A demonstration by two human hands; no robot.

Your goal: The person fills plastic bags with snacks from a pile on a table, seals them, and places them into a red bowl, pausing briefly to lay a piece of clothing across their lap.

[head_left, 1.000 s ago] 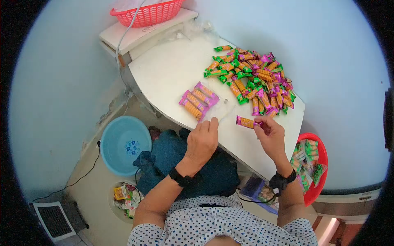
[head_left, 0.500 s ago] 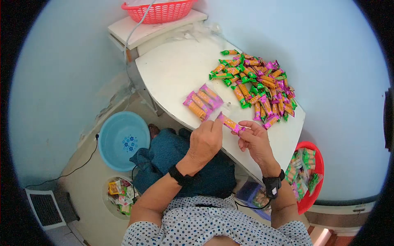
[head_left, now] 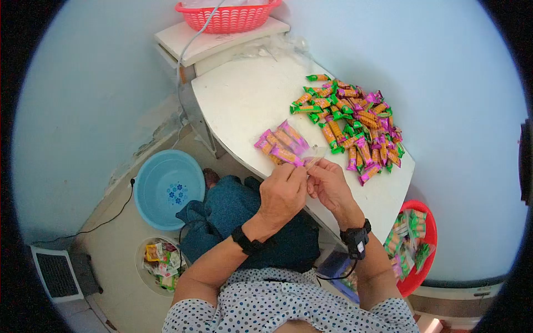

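Note:
Near the table's front edge lies a clear plastic bag with several pink-ended snack packets in it. One more pink packet lies lengthwise at the near side of the others, just beyond my left fingers. My left hand is closed in a pinch on the near edge of the bag. Fingers and thumb of my right hand are pressed together at the bag's mouth, close beside the left. A large heap of green- and pink-ended snack packets is spread beyond my right hand.
The white table curves in front of me. A red basket stands on a ledge at the back. Bagged packets fill a red tub at the right. On the floor are a blue basin and a bin of wrappers.
The pink packet my right hand held has moved left to the packets in the bag and out of that hand. My right hand has come in closer to the left one.

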